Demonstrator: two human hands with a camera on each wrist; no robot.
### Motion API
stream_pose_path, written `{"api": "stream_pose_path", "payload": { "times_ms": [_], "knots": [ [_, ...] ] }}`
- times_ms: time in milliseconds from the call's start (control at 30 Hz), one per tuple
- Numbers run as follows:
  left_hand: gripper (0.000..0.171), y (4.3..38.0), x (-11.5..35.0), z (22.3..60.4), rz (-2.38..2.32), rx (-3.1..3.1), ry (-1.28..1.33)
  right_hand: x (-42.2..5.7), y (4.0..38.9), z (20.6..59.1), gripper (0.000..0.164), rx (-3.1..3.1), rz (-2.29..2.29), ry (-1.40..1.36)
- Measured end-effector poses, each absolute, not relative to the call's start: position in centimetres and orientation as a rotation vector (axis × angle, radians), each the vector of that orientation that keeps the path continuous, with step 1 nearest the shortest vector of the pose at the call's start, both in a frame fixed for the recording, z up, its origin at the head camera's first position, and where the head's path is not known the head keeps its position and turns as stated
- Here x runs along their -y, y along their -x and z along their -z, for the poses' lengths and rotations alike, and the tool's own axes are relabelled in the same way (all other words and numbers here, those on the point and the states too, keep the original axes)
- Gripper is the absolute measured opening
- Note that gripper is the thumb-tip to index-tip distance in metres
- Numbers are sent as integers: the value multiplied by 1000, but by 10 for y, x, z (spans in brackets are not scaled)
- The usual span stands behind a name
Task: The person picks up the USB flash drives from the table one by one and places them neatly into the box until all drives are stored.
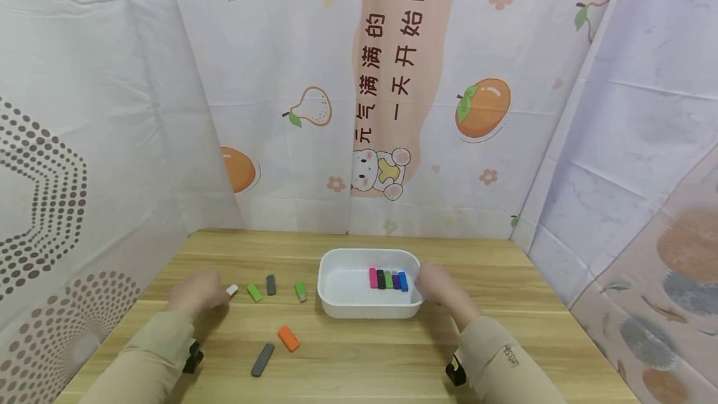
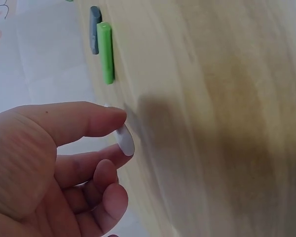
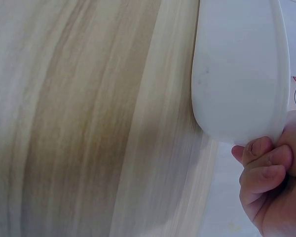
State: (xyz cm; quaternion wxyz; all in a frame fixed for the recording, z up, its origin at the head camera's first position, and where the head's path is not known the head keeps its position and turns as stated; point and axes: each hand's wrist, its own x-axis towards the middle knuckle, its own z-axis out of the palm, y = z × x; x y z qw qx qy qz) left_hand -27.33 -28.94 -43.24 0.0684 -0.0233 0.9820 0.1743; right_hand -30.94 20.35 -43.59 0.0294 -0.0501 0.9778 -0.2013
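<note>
My left hand (image 1: 196, 292) pinches a small white USB stick (image 2: 125, 140) between thumb and index finger at the left of the table. Just beyond it, a green USB stick (image 1: 255, 293) and a dark grey one (image 1: 271, 285) lie on the wood. At the right end of a white plastic box (image 1: 370, 312), my right hand (image 1: 440, 285) grips the rim, its fingers curled against the outer wall in the right wrist view. Inside the box, several USB sticks stand side by side in a row: pink (image 1: 373, 278), black, green, purple and blue (image 1: 403, 281).
Another green USB stick (image 1: 300, 291) with a metal plug lies left of the box. Nearer the front are an orange stick (image 1: 288, 338) and a long grey one (image 1: 262, 360). Printed curtains (image 1: 269, 167) hang behind and along both sides of the wooden table (image 1: 359, 366).
</note>
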Motion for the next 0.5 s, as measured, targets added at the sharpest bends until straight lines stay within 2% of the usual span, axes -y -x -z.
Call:
{"api": "stream_pose_path", "payload": {
  "times_ms": [500],
  "knots": [
    [23,277,286,417,-590,-2922,56,-205,310,437,16,-3012,599,142]
  ]
}}
